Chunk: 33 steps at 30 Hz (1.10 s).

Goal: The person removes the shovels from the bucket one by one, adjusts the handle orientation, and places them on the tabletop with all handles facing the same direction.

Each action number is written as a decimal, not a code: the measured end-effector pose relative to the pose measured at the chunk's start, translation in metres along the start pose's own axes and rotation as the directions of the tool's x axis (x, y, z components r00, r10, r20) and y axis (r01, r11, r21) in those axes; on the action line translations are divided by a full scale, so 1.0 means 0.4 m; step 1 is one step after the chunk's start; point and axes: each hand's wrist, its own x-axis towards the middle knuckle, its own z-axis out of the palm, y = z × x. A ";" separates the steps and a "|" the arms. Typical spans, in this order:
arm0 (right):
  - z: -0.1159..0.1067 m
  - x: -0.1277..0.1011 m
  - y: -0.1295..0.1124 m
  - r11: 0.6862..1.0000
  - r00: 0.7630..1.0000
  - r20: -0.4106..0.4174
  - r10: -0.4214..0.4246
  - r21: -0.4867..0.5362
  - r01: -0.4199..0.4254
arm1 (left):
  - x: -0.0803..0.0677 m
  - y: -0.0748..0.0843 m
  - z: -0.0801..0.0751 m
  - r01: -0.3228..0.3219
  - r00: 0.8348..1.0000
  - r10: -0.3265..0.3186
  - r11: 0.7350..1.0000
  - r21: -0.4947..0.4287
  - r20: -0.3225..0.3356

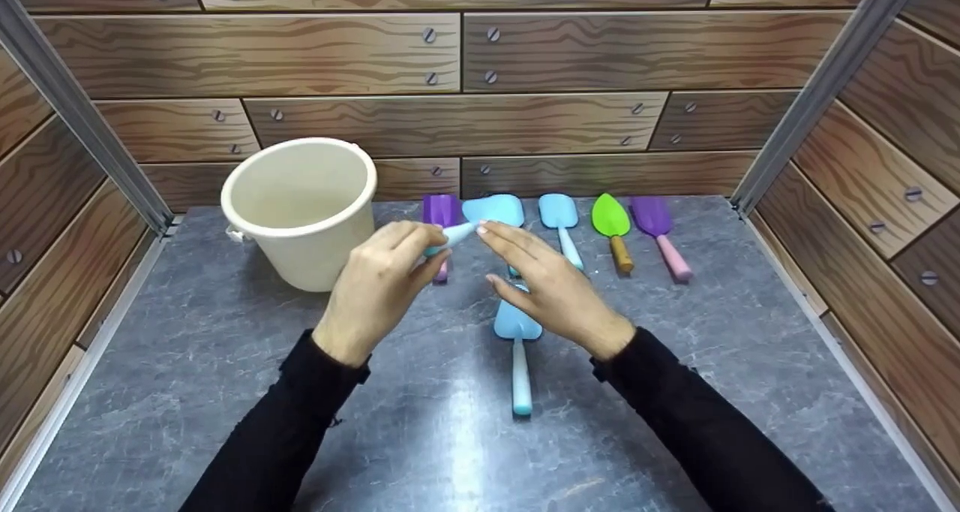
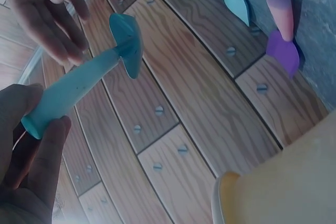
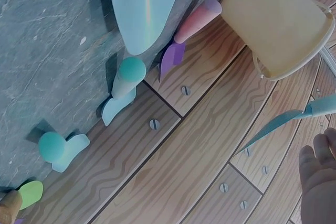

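Left hand (image 1: 382, 287) grips a light-blue toy shovel (image 1: 480, 219) by the handle, fingers and thumb curled round the lower end. It's held up in the air, blade pointing away toward the back wall. The left wrist view confirms it: handle in the fingers, blade free. Right hand (image 1: 551, 290) is relaxed and holding nothing, fingers nearly straight, fingertips just at the shovel's neck. Can't tell whether they touch it or sit a hair off.

Cream bucket (image 1: 304, 208) stands upright on the table (image 1: 187, 392), rear left, just left of the left hand. It looks empty from the head view.

On the table: another light-blue shovel (image 1: 517, 354) lies near the middle below the hands, handle toward the person. Along the back sit a purple shovel (image 1: 441, 215) partly hidden behind the left hand, a blue one (image 1: 562, 227), a green one with a brown handle (image 1: 613, 230), and a purple one with a pink handle (image 1: 660, 230).

My read: this is mid-transfer, shovel lifted and in the left hand's charge, bucket the likely destination. The next move calls for swinging left over the rim, tipping the blade or handle down inside, and only then loosening the fingers. The right hand is free for the shovel below it.
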 end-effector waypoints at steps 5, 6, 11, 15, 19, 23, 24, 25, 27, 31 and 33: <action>0.015 0.006 -0.003 1.000 1.000 -0.021 -0.004 0.022 0.005 | -0.013 0.017 0.008 -0.010 1.000 0.010 1.000 -0.002 0.014; 0.017 0.008 -0.004 1.000 1.000 -0.026 -0.008 0.029 0.009 | -0.015 0.019 0.011 -0.013 1.000 0.013 1.000 -0.004 0.015; 0.028 0.013 -0.005 0.998 0.997 -0.062 -0.034 0.057 0.037 | -0.021 0.033 0.024 -0.031 0.999 0.032 0.999 -0.025 0.022; 0.034 0.014 -0.006 0.997 0.996 -0.087 -0.034 0.073 0.040 | -0.026 0.043 0.034 -0.048 0.999 0.049 0.998 -0.041 0.020; 0.038 0.012 -0.004 0.996 0.993 -0.107 -0.045 0.066 0.052 | -0.034 0.054 0.039 -0.065 0.998 0.067 0.996 -0.067 0.016; 0.037 0.008 0.001 0.996 0.989 -0.128 -0.077 0.038 0.082 | -0.037 0.063 0.039 -0.068 0.997 0.071 0.994 -0.091 0.025; 0.036 0.007 0.003 0.995 0.988 -0.129 -0.085 0.031 0.090 | -0.037 0.064 0.039 -0.066 0.997 0.069 0.993 -0.095 0.030; 0.035 0.006 0.004 0.995 0.987 -0.128 -0.093 0.026 0.097 | -0.037 0.066 0.038 -0.064 0.997 0.068 0.993 -0.098 0.036; 0.032 0.003 0.007 0.994 0.986 -0.123 -0.109 0.018 0.112 | -0.038 0.067 0.037 -0.057 0.997 0.063 0.992 -0.110 0.050; 0.024 -0.003 0.015 0.991 0.986 -0.105 -0.133 0.008 0.135 | -0.042 0.066 0.033 -0.035 0.995 0.046 0.991 -0.126 0.083; 0.016 -0.006 0.019 0.990 0.986 -0.093 -0.138 0.005 0.139 | -0.045 0.063 0.030 -0.026 0.994 0.039 0.991 -0.130 0.098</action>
